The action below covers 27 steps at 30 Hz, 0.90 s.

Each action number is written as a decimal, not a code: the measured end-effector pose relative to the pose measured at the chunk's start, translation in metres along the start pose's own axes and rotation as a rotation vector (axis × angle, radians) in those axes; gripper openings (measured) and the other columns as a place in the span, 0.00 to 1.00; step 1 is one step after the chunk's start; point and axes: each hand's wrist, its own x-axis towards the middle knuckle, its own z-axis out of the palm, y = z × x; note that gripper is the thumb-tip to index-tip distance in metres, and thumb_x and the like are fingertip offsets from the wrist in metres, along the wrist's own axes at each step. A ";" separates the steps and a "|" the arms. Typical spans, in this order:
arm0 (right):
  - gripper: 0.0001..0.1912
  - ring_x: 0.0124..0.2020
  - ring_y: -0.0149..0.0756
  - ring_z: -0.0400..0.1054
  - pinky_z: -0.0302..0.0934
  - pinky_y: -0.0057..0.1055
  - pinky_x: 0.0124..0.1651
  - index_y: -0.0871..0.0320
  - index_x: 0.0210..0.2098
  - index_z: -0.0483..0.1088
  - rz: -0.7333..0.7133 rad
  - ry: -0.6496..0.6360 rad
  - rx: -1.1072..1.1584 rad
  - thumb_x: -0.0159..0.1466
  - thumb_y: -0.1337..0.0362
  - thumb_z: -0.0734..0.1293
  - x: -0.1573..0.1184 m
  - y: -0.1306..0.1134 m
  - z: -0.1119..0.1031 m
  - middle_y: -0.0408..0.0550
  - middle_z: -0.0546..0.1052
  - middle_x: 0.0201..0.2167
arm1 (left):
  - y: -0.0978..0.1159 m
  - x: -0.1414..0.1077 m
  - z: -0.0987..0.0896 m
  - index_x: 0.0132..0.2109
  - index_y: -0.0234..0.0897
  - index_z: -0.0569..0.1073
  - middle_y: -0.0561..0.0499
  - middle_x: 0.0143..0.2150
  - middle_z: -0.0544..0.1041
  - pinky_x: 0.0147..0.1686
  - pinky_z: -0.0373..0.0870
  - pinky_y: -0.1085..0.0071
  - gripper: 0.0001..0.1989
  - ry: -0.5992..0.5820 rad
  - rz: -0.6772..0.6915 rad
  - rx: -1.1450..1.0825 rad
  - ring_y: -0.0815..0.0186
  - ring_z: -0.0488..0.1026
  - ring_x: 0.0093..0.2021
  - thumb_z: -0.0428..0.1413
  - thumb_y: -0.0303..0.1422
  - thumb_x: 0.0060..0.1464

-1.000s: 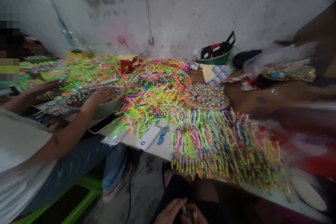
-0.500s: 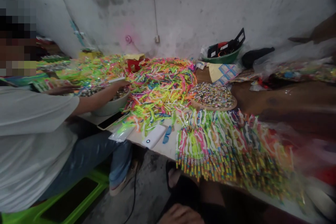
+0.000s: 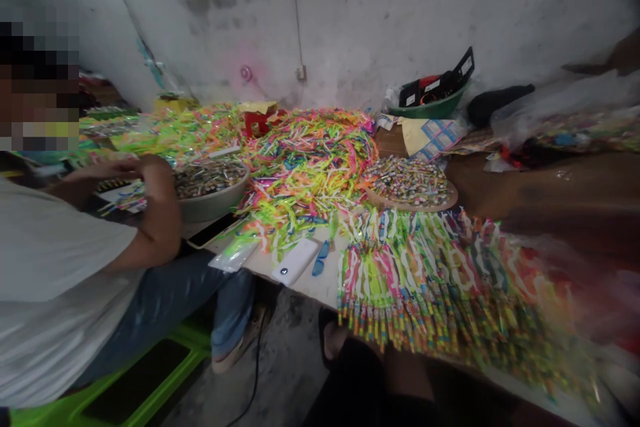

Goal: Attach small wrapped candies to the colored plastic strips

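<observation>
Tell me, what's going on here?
The camera wearer's hands are out of view. Ribboned sticks lie in a row along the near edge of the table. On the left, a co-worker sits with hands beside a gray tub of small pieces; whether they hold anything is unclear. A heap of colorful strips lies mid-table.

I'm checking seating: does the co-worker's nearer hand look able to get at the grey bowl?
Probably yes: the co-worker's nearer hand is beside the grey bowl, and nothing covers its contents.
</observation>
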 end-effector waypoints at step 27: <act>0.37 0.37 0.46 0.68 0.46 0.23 0.23 0.65 0.30 0.78 0.164 0.536 0.262 0.56 0.56 0.41 0.128 -0.015 -0.028 0.43 0.76 0.39 | -0.079 0.044 -0.115 0.32 0.39 0.76 0.63 0.28 0.76 0.23 0.62 0.83 0.13 0.204 -0.281 -0.074 0.72 0.76 0.38 0.50 0.40 0.45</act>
